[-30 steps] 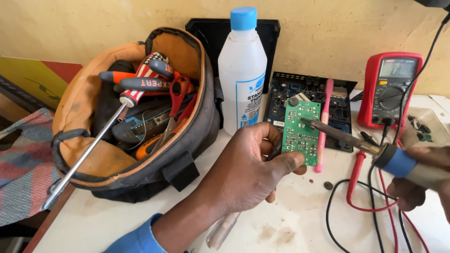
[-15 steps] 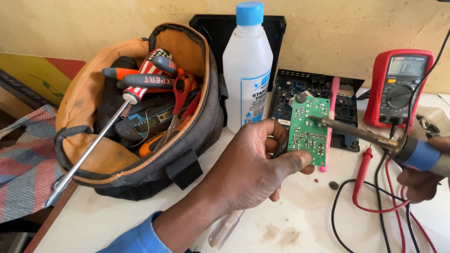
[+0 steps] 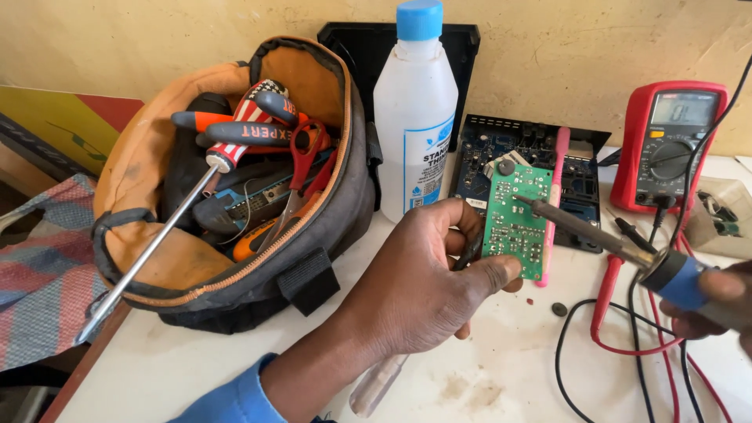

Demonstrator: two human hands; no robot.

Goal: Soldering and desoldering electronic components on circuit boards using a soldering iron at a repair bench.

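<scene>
Here I hold a small green circuit board [image 3: 515, 221] upright in my left hand [image 3: 423, 286], above the white table [image 3: 196, 368].

My right hand [image 3: 709, 305] is closed around the blue handle of a soldering iron [image 3: 603, 239], and its tip touches the board's upper part. An open tool bag [image 3: 235, 188] stands near on the left, a red multimeter [image 3: 666, 149] behind on the right.

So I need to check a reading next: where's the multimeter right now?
In the head view, the red multimeter stands at the far right of the white table against the wall, behind the right hand and right of the blue circuit board.
</scene>
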